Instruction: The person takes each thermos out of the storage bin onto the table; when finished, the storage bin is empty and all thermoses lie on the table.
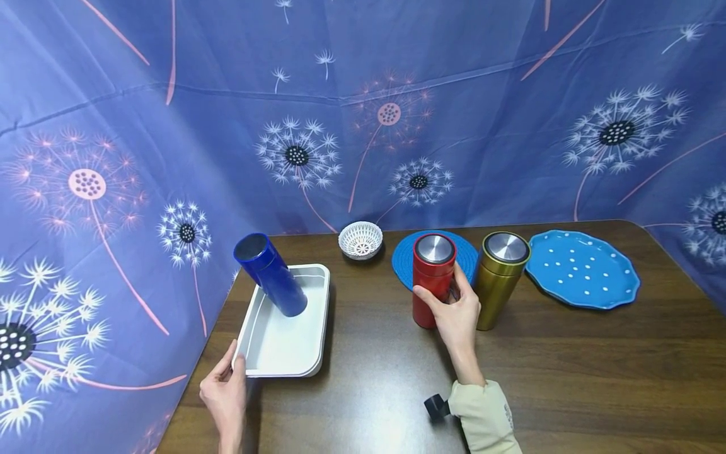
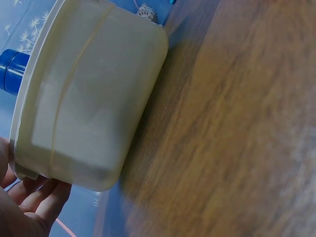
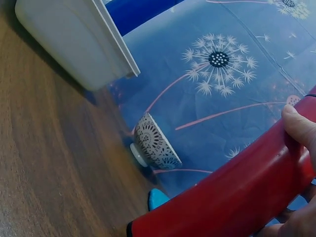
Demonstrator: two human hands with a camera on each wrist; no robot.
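Observation:
My right hand grips a red flask with a silver-topped lid, thumb on one side and fingers round the other. The flask stands upright in front of a round blue mat. Close on its right is a gold flask. At the left, my left hand pinches the near-left corner of a white rectangular tub, thumb at the rim and fingers under it in the left wrist view. Inside the tub a blue flask stands toward the back.
A small white openwork bowl sits by the back edge of the wooden table. A blue plate with white dots lies at the back right. Behind the table hangs a blue dandelion-print cloth.

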